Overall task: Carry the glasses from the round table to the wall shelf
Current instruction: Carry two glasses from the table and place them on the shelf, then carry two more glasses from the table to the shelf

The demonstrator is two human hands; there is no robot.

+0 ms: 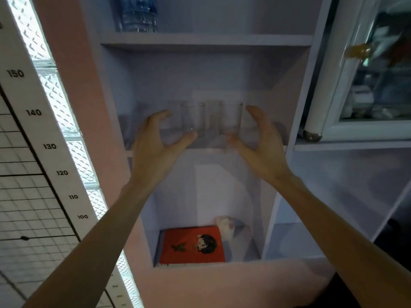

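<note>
Two clear glasses stand upright side by side on the middle board of the wall shelf (pixel 206 145): a left glass (pixel 193 118) and a right glass (pixel 231 117). More glasses show faintly behind them, blurred. My left hand (pixel 155 138) is just left of the left glass, fingers spread and curled, holding nothing. My right hand (pixel 259 138) is just right of the right glass, also spread; its thumb is blurred in front of the glass base. The round table is out of view.
A water bottle (pixel 139 14) stands on the board above. In the lower compartment lie a red book (pixel 192 244) and a small pale object (pixel 225 226). A height chart (pixel 33 130) hangs at left, and a glass-door cabinet (pixel 364 74) is at right.
</note>
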